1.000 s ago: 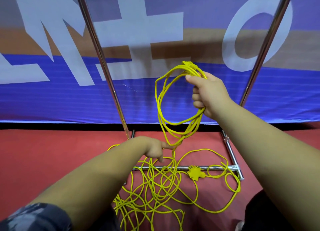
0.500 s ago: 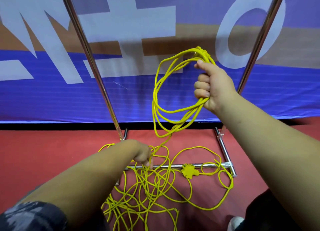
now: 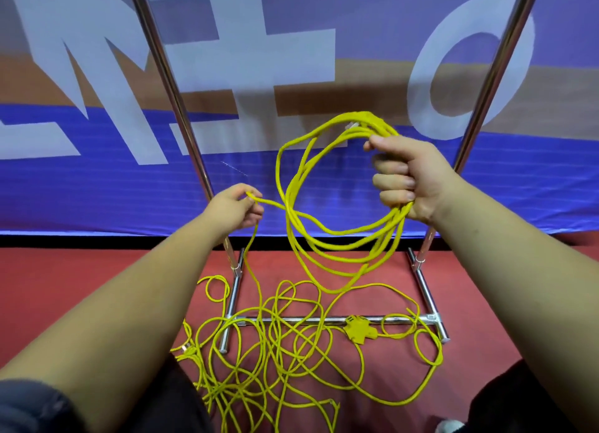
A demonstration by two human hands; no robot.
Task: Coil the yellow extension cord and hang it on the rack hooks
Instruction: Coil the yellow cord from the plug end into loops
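- Our right hand (image 3: 411,179) is closed in a fist round the gathered loops of the yellow extension cord (image 3: 384,234), thumb on top and fingers curled beneath.
- From that fist the coil hangs out to the left and downward as several round loops, its lowest turn dangling clear of the floor.
- Our left hand (image 3: 236,210) pinches a single strand between thumb and fingertips, lower than the fist and well apart to its left.
- That strand runs from the pinch across to the coil; another length drops straight down from the pinch to the floor.
- Below both hands the uncoiled remainder lies in a loose tangle (image 3: 269,351) on the red floor (image 3: 81,286), draped over the rack's chrome base bar (image 3: 308,319).
- The cord's yellow socket block (image 3: 358,330) rests against that bar, below the fist.
- The rack's left upright (image 3: 171,92) rises just behind the pinching hand, and the right upright (image 3: 492,82) just behind the fist.
- A blue banner (image 3: 97,189) with white letters stands beyond.
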